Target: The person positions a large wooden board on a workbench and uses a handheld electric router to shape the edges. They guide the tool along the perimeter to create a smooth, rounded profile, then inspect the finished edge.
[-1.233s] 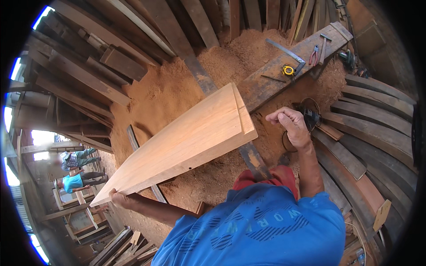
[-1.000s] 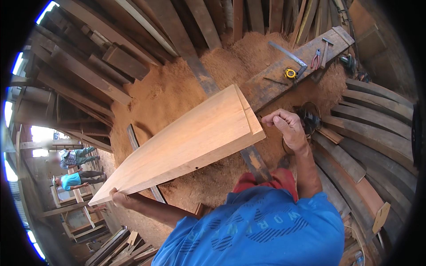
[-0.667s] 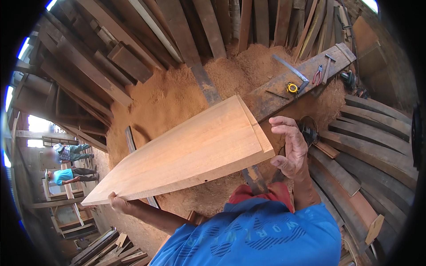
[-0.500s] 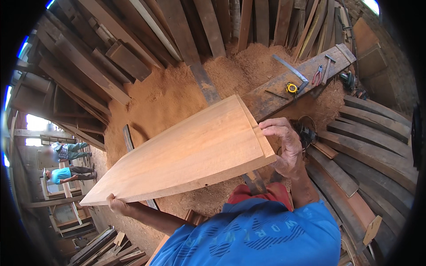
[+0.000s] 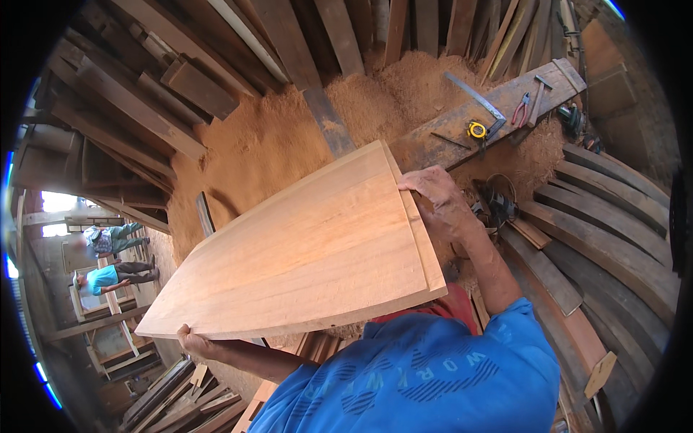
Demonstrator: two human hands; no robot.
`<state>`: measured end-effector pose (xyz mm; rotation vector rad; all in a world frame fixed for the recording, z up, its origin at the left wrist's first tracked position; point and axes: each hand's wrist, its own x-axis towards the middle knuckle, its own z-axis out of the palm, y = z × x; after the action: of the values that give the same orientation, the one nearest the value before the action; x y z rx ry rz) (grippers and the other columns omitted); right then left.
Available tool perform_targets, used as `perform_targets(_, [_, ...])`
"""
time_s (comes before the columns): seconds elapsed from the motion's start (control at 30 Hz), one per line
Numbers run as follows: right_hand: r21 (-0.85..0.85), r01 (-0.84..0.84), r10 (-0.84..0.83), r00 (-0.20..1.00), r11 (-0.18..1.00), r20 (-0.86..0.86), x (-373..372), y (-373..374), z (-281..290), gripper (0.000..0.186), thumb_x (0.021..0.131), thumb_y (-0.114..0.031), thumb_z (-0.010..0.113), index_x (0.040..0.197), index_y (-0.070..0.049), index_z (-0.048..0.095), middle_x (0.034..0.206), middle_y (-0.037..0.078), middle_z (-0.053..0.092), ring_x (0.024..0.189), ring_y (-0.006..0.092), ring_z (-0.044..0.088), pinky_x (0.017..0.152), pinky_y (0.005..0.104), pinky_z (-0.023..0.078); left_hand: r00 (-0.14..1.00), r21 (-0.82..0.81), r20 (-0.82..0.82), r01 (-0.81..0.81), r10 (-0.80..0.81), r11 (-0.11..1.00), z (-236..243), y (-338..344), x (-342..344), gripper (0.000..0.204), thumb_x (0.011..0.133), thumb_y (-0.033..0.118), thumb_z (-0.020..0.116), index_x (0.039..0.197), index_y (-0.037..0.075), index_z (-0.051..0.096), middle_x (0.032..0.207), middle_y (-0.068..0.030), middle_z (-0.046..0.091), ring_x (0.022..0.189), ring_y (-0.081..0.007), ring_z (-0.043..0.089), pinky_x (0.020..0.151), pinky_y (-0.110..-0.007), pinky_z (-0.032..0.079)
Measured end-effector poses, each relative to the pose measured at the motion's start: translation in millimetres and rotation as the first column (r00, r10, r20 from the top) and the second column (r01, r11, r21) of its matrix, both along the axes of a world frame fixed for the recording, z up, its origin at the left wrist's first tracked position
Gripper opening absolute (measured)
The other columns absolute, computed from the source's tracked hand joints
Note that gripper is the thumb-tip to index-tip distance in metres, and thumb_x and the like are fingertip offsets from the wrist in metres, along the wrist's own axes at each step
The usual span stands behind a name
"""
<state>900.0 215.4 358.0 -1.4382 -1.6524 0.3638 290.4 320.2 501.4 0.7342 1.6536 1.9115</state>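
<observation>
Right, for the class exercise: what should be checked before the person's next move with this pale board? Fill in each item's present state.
1. Left hand on the near edge of the board: ok.
2. Right hand touching the board's stepped end: ok.
3. Right-hand grip firm: cannot tell, the underside is hidden.
4. Tape measure, pliers and hammer apart from the board: ok, on the dark plank.
5. Sawdust swept away: not ok, it lies spread beyond the board.

Dressed in a bright blue short-sleeved shirt (image 5: pixel 411 379), printed with dark striped shapes (image 5: pixel 451 382) and lettering (image 5: pixel 476 358) (creased in places); also in a red garment (image 5: pixel 462 309).
</observation>
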Motion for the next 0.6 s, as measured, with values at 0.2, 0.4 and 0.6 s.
perform_targets(0.2, [-0.244,0.156,-0.131,0.985,0.957,0.115,-9,7,-6,0.069,0.085,-0.017,0.079,0.148,-0.007,0.054,0.151,0.019,0.052,0.137,0.0385,0.050,0.116,0.0479,0.041,0.987,-0.073,0.089,-0.128,0.134,0.989,24,-26,89,0.047,0.087,0.018,0.051,0.118,-0.015,0.061,0.120,-0.0264,0.065,0.104,-0.0371,0.069,0.094,-0.048,0.058])
perform_targets(0.4, [0.295,0.174,-0.049,0.920,0.940,-0.388,-57,-40,38,0.032,0.094,-0.024,0.075,0.118,-0.007,0.061,0.138,0.026,0.060,0.123,0.0394,0.063,0.102,0.0490,0.053,0.954,-0.111,-0.156,-0.275,0.256,0.955,-22,-10,37,0.047,0.082,0.021,0.057,0.117,-0.011,0.057,0.112,-0.0258,0.063,0.096,-0.0354,0.069,0.087,-0.044,0.055])
perform_targets(0.6, [0.343,-0.115,0.278,0.836,0.932,-0.473,-67,-23,19,0.037,0.103,-0.040,0.064,0.122,-0.011,0.052,0.133,0.020,0.059,0.127,0.0344,0.057,0.108,0.0510,0.046,0.961,0.181,-0.014,-0.270,0.277,0.946,-3,-19,78,0.043,0.080,0.003,0.054,0.120,-0.010,0.047,0.113,-0.0206,0.057,0.105,-0.0301,0.063,0.096,-0.040,0.050])
